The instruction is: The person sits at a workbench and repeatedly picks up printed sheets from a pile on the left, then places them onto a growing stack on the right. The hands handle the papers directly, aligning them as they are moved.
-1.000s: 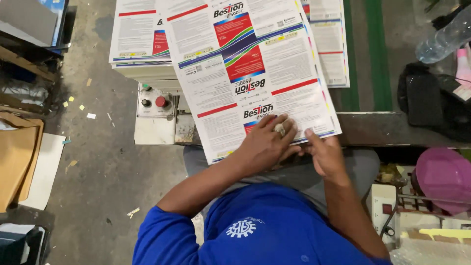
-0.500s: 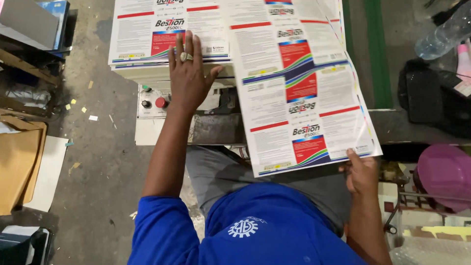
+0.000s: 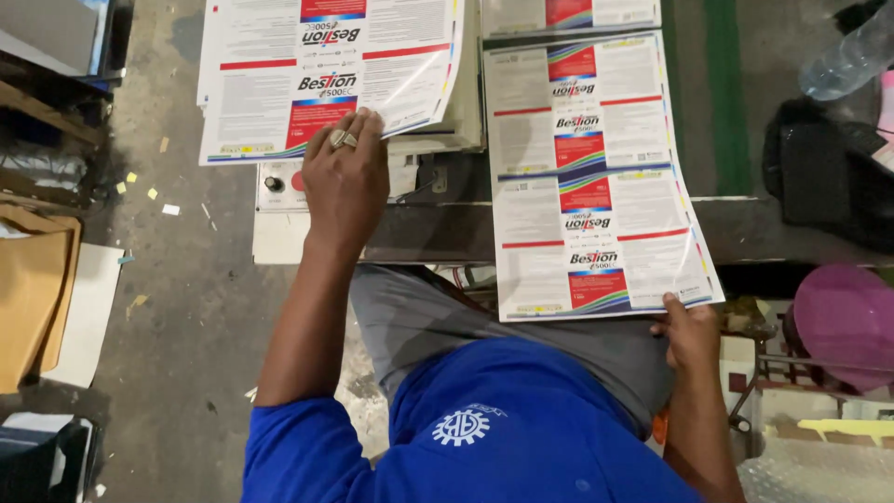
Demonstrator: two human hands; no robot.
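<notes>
Left hand (image 3: 346,172) presses printed stack (image 3: 326,74); right hand (image 3: 691,328) grips loose sheet (image 3: 596,186).

Left hand (image 3: 346,177) reaches forward, palm down, fingers spread; right hand (image 3: 691,331) stays low, fingers curled.

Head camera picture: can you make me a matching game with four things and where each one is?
Things:
1. left hand
2. right hand
3. plastic bottle
4. pink round lid

Places:
A. top right corner
B. pressing on the left stack of printed sheets
C. right edge, below the black bag
D. holding the bottom corner of the single printed sheet

Pairs: 1-B, 2-D, 3-A, 4-C
</notes>
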